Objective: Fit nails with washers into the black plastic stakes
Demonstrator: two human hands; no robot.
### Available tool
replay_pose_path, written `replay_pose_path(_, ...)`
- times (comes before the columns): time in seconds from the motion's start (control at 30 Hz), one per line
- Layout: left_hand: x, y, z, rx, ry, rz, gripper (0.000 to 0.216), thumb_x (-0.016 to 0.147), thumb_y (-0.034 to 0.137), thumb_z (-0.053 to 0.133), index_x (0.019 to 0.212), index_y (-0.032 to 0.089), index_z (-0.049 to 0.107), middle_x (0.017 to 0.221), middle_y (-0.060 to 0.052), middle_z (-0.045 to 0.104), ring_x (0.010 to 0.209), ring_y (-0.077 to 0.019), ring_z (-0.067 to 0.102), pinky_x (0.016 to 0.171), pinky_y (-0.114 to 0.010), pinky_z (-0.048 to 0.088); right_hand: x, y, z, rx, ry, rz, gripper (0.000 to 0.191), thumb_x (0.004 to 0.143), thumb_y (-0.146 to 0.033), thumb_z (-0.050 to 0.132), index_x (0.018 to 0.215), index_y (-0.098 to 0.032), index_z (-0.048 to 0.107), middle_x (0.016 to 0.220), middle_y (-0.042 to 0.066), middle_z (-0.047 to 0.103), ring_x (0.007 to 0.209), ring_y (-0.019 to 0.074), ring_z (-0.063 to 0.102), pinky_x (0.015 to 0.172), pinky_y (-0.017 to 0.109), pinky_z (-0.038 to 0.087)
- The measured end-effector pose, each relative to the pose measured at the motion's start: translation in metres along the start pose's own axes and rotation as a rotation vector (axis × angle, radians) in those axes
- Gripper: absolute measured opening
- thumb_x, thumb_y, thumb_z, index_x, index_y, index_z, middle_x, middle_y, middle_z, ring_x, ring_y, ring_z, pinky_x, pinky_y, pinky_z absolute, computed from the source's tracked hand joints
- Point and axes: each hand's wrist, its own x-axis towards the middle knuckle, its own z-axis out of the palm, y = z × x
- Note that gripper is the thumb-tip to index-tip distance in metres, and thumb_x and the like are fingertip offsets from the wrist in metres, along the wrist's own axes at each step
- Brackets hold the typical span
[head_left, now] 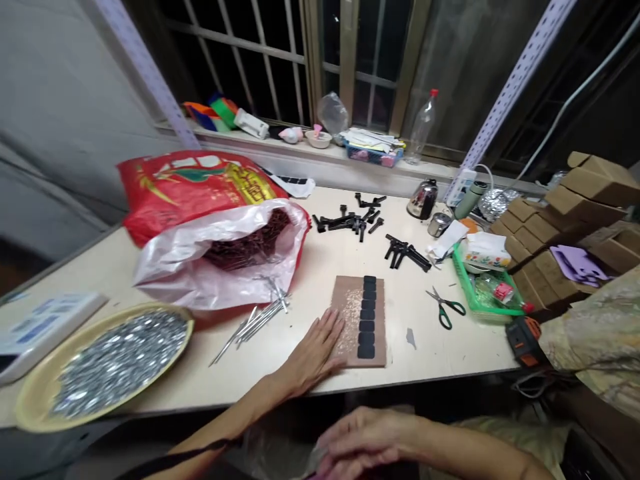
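My left hand (314, 351) lies flat and open on the cream table (430, 347), its fingers touching the left edge of a brown board (347, 313). A column of black rounded pads (368, 317) sits on that board. My right hand (357, 440) hangs below the table's front edge with its fingers curled together; whether it holds anything is hidden. A loose bunch of long metal pins (260, 317) lies just left of my left hand.
A yellow tray of small silver parts (115, 363) sits front left. A red bag (200, 190) with a white plastic bag (220, 267) stands behind it. Black plastic pieces (350, 220), green-handled scissors (445, 308), a green basket (480, 293) and cardboard boxes (575, 213) lie to the right.
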Motion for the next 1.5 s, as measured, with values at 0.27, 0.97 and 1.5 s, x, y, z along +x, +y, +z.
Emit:
replay_pose_path(0.27, 0.038, -0.024, -0.033, -0.244, 0.128, -0.05, 0.051, 0.093, 0.05, 0.036, 0.134, 0.024, 0.051, 0.129, -0.01, 0.062, 0.121, -0.0262, 0.056, 0.108, -0.05, 0.036, 0.014, -0.171, -0.122, -1.049, 1.142, -0.165, 0.017, 0.094, -0.027, 0.045, 0.097, -0.015, 0.057, 0.103, 0.012, 0.065, 0.097, 0.021, 0.064, 0.083, 0.033, 0.049)
replay_pose_path(0.97, 0.177, 0.015, -0.057, -1.902, 0.124, -1.031, 0.004, 0.079, 0.012, 0.067, 0.081, 0.012, 0.064, 0.055, -0.001, 0.062, 0.048, -0.0113, 0.059, 0.047, -0.021, 0.052, 0.027, -0.192, -0.172, -1.261, 1.005, -0.199, 0.021, 0.089, -0.019, 0.054, 0.108, -0.016, 0.06, 0.098, 0.007, 0.067, 0.09, 0.0172, 0.063, 0.076, 0.028, 0.049)
replay_pose_path(1.5, 0.183, 0.025, -0.063, -1.785, 0.094, -1.027, 0.009, 0.085, 0.01, 0.059, 0.094, 0.006, 0.061, 0.071, -0.014, 0.072, 0.059, -0.0191, 0.071, 0.057, -0.027, 0.06, 0.022, -0.193, -0.241, -1.087, 1.313, 0.102, 0.033, 0.075, -0.005, 0.055, 0.106, -0.011, 0.061, 0.106, 0.016, 0.065, 0.104, 0.0268, 0.059, 0.079, 0.031, 0.044)
